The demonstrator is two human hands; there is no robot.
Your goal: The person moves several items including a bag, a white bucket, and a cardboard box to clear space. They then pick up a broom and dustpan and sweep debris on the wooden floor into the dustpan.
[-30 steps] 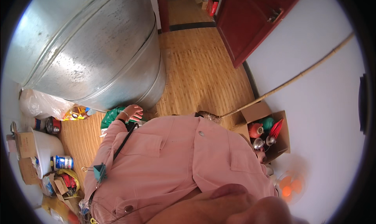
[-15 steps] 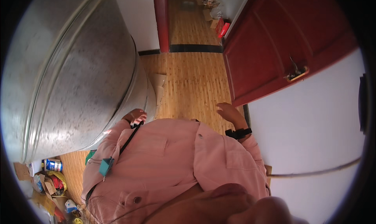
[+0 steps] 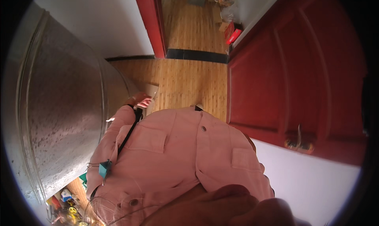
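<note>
My left hand (image 3: 143,100) hangs beside the large grey metal container (image 3: 67,87), just past its curved side. Its fingers are loosely bent and slightly apart, and I can make out nothing held in them. Below that hand lies a flat piece of cardboard (image 3: 151,89) on the wooden floor. My right hand is hidden from view behind the right side of my pink jacket (image 3: 177,147). A teal binder clip (image 3: 104,168) hangs on the jacket's left side near a black strap (image 3: 128,141).
A red door (image 3: 276,80) with a metal handle (image 3: 299,144) stands on the right. Ahead, a dark threshold strip (image 3: 197,55) crosses the doorway. Beyond it are a dustpan (image 3: 196,0), a red box (image 3: 233,35) and plastic bags. Assorted small items (image 3: 67,206) lie at lower left.
The doorway looks nearer, and the red door fills more of the right side. My right hand has dropped out of sight. My left hand has swung forward alongside the metal container.
</note>
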